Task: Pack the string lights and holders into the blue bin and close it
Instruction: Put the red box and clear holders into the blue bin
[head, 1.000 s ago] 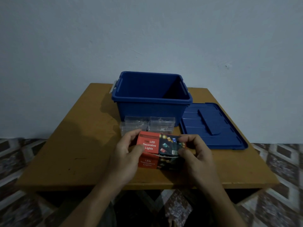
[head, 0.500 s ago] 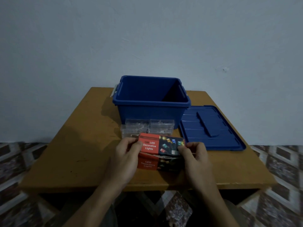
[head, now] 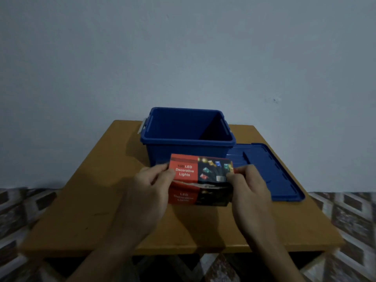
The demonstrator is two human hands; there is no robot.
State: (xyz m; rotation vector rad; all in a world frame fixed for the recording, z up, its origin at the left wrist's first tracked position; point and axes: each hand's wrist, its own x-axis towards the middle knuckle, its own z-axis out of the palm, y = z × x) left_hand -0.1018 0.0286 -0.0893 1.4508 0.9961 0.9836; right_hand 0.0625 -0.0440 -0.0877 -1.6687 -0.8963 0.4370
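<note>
My left hand (head: 150, 186) pinches the left end of the red-and-black cardboard box of LED string lights (head: 200, 180). My right hand (head: 248, 188) pinches the other end, so the box is held between them, just short of the open blue plastic bin (head: 162, 153) beyond. It looks light, thin-walled and crushable, so I'd grip the stiff end edges. The flat blue lid (head: 280, 176) lies past my right hand.

Dim bluish light, soft shadows left of bin (head: 187, 139), blurred stretched edges, grainy
</note>
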